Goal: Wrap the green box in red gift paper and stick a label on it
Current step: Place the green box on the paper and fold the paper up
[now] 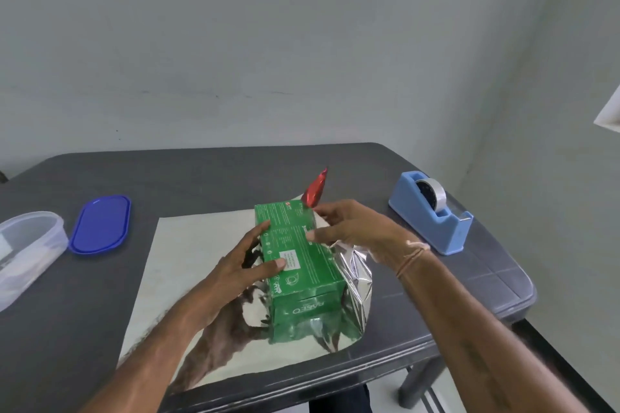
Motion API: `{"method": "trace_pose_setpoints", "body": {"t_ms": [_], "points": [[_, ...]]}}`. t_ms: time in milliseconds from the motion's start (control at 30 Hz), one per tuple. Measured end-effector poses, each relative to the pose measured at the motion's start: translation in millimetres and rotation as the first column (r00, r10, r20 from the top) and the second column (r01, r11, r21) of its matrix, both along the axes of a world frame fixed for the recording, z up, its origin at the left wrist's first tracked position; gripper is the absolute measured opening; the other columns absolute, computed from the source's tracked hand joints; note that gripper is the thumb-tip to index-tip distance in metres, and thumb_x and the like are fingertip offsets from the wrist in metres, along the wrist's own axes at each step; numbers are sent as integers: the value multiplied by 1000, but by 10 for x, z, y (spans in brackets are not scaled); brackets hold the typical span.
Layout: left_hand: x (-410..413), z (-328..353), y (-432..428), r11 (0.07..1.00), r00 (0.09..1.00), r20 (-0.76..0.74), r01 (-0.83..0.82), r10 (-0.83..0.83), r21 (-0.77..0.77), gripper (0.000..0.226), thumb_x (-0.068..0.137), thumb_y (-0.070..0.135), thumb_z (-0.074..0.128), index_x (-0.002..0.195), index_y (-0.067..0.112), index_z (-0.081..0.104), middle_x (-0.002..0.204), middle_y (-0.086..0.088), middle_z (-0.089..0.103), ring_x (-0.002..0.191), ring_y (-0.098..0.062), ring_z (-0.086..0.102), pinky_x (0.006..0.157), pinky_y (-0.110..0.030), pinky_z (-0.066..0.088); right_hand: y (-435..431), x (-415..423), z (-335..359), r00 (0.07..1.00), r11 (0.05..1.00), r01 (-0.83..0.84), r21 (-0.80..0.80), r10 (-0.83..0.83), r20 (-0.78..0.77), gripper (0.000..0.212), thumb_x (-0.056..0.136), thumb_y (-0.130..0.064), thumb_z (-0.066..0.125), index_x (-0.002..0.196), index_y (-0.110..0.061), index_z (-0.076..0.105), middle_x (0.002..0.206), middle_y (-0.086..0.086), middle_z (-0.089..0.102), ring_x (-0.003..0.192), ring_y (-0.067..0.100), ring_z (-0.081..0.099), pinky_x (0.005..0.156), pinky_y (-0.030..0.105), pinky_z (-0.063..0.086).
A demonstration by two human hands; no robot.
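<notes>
Green box [302, 255], left hand [241, 265] holding it, right hand [352, 231] pinching paper [188, 261]

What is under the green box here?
The green box sits on the gift paper, silver side up, on the table. Anything between box and paper is covered.
</notes>
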State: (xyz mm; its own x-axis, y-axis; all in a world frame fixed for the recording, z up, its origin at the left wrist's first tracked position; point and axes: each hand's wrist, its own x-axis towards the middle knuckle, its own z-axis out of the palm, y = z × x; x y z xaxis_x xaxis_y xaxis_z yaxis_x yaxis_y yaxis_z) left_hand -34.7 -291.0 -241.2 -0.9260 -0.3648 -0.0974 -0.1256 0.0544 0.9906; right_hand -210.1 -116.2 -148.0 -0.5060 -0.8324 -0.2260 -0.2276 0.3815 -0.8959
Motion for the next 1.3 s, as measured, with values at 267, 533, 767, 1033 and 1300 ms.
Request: {"method": "trace_pose_setpoints", "body": {"t_ms": [267,533,767,1033,1300], "points": [[-151,221,38,979,981,26,-187,190,-87,45,83,73,61,118,46,61,140,10,51,129,-16,48,107,-41,38,-137,251,-74,947,982,-101,162,145,-286,60,85,-16,80,140,-11,57,79,3,63,73,14,63,74,26,53],[-694,313,52,879,912,120,-334,393,-341,65,63,69,84,101,24,56,113,3,56,99,-13,55,86,-38,52,-3,350,-35,899,975,-143,172,201,-389,40,84,-21,82,122,-20,71,86,-6,72,73,-1,64,73,14,47],[-812,345,151,900,910,202,-285,362,-329,75,66,61,84,118,22,46,126,-3,49,109,-21,53,78,-33,43,165,403,-50,883,980,-157,122,195,-427,41,83,-21,82,123,-22,72,100,-13,68,79,-5,61,75,10,44],[-822,329,183,880,909,210,-256,360,-400,72,69,37,87,123,20,42,127,-5,43,108,-18,50,72,-26,43,390,495,-124,827,992,-122,41,124,-549,55,81,-22,84,132,-26,65,119,-11,70,106,1,64,92,10,47],[-738,247,148,910,929,180,-253,323,-327,83,71,38,92,134,19,42,135,-6,43,113,-19,54,66,-21,46,698,650,-246,754,993,-34,-115,-50,-655,22,82,-21,83,84,-32,65,74,-17,63,70,-3,62,64,9,44]]}}
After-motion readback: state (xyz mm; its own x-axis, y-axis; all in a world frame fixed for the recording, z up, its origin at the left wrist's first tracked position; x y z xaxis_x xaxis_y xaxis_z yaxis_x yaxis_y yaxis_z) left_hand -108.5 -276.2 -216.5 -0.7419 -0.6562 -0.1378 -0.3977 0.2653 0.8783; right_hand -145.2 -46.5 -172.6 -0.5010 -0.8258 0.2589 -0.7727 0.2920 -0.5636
